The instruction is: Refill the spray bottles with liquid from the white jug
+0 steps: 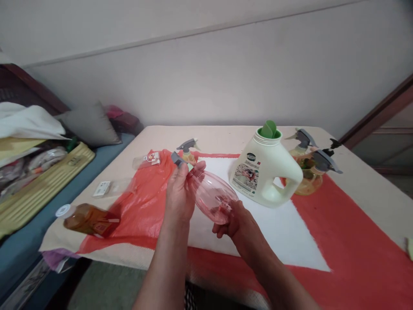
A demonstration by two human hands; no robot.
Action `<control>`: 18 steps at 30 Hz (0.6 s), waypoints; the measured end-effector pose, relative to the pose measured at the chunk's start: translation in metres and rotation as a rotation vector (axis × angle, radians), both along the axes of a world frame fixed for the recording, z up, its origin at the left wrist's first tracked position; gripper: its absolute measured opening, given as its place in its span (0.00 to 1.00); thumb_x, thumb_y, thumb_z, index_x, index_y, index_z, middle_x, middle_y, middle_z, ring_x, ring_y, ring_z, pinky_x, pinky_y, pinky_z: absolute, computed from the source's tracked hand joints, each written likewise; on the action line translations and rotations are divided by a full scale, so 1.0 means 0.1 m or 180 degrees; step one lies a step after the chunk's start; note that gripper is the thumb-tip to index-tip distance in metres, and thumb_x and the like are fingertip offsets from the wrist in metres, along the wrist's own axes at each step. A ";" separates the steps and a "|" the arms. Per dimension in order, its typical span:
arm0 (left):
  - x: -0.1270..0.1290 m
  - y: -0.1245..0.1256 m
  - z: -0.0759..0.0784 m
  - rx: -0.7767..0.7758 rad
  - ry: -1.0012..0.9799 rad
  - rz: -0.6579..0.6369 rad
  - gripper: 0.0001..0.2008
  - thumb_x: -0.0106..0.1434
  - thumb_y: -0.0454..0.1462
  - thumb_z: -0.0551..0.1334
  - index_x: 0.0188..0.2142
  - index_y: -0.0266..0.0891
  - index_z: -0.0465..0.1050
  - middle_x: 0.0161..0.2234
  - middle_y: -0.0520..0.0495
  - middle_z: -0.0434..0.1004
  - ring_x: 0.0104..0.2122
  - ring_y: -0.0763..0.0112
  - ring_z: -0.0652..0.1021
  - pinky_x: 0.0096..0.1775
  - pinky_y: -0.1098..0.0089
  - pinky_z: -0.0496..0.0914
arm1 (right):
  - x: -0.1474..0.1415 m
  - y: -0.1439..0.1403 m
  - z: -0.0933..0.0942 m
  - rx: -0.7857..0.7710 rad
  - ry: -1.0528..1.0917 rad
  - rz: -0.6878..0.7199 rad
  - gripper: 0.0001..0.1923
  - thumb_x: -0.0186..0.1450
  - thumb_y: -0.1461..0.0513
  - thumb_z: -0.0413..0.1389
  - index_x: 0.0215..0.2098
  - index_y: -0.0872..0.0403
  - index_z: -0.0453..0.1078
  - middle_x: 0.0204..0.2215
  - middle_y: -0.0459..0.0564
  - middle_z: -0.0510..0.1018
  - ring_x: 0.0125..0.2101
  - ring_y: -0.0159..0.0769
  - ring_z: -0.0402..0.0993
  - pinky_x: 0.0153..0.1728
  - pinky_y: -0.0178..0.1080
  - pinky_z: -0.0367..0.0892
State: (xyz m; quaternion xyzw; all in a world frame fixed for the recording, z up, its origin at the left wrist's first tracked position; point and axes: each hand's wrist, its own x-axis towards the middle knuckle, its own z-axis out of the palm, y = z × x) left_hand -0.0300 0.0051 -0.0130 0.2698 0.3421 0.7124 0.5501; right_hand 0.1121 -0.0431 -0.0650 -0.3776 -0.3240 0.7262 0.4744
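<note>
I hold a clear pink spray bottle (211, 196) tilted on its side above the table. My left hand (180, 191) grips its neck end, where the grey spray head (177, 159) sits. My right hand (234, 221) cups the bottle's base from below. Just beyond stands a pale green detergent jug (267, 172), its green cap (269, 129) lying loose in the open mouth. Another spray bottle with a grey trigger (188, 150) stands behind my left hand.
Two yellowish spray bottles (311, 170) stand right of the jug. An amber bottle with a white cap (88, 219) lies at the table's left edge on orange plastic film (145, 202). Small packets (103, 188) lie nearby. A bed with cushions and clothes (38, 172) is at left.
</note>
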 end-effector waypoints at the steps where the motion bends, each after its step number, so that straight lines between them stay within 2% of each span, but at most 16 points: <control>1: 0.00 0.00 0.00 0.0031 0.0036 -0.0005 0.14 0.62 0.50 0.65 0.37 0.43 0.77 0.39 0.46 0.83 0.43 0.64 0.81 0.48 0.62 0.73 | 0.00 0.01 0.00 -0.0028 0.0051 0.0004 0.33 0.60 0.37 0.55 0.47 0.56 0.71 0.23 0.49 0.76 0.20 0.35 0.73 0.20 0.35 0.66; 4: -0.02 0.00 -0.01 0.0149 0.0106 -0.0047 0.13 0.62 0.49 0.65 0.37 0.43 0.77 0.39 0.46 0.83 0.43 0.62 0.82 0.50 0.60 0.72 | 0.00 0.02 0.04 -0.0166 0.0237 0.0016 0.31 0.57 0.38 0.59 0.40 0.55 0.72 0.24 0.48 0.76 0.20 0.34 0.73 0.18 0.33 0.64; 6: -0.03 0.00 0.00 0.0222 0.0139 -0.0103 0.12 0.61 0.47 0.66 0.37 0.42 0.78 0.38 0.45 0.83 0.43 0.62 0.82 0.51 0.59 0.72 | 0.01 0.02 0.07 -0.0365 0.0394 0.0081 0.32 0.55 0.37 0.59 0.41 0.54 0.72 0.22 0.47 0.76 0.17 0.33 0.71 0.16 0.32 0.61; 9: -0.04 -0.02 0.02 0.0327 0.0240 -0.0098 0.10 0.59 0.45 0.69 0.35 0.41 0.79 0.35 0.45 0.84 0.41 0.61 0.82 0.51 0.59 0.72 | 0.02 0.00 0.11 -0.0582 0.0586 0.0268 0.35 0.56 0.34 0.56 0.44 0.54 0.72 0.21 0.48 0.77 0.14 0.30 0.66 0.14 0.30 0.57; 13: -0.01 -0.03 0.07 0.0343 0.0337 -0.0019 0.11 0.56 0.43 0.71 0.34 0.39 0.80 0.32 0.46 0.84 0.38 0.62 0.83 0.49 0.61 0.74 | 0.00 -0.05 0.09 -0.0706 0.0746 0.0421 0.36 0.58 0.33 0.51 0.42 0.55 0.72 0.22 0.51 0.78 0.14 0.27 0.65 0.13 0.28 0.52; 16: -0.01 -0.03 0.11 0.0268 0.0356 0.0054 0.12 0.53 0.45 0.73 0.32 0.39 0.80 0.31 0.47 0.84 0.35 0.64 0.83 0.47 0.63 0.75 | 0.02 -0.04 0.07 -0.0779 0.0685 0.0588 0.38 0.60 0.32 0.46 0.43 0.55 0.72 0.25 0.51 0.78 0.17 0.28 0.68 0.17 0.28 0.56; 18: -0.03 -0.02 0.12 0.0221 0.0415 0.0214 0.13 0.52 0.46 0.73 0.31 0.40 0.79 0.31 0.47 0.84 0.33 0.66 0.82 0.44 0.65 0.75 | 0.06 -0.01 0.08 -0.0552 0.0229 0.0676 0.37 0.60 0.34 0.49 0.48 0.55 0.71 0.31 0.52 0.79 0.25 0.32 0.74 0.24 0.32 0.65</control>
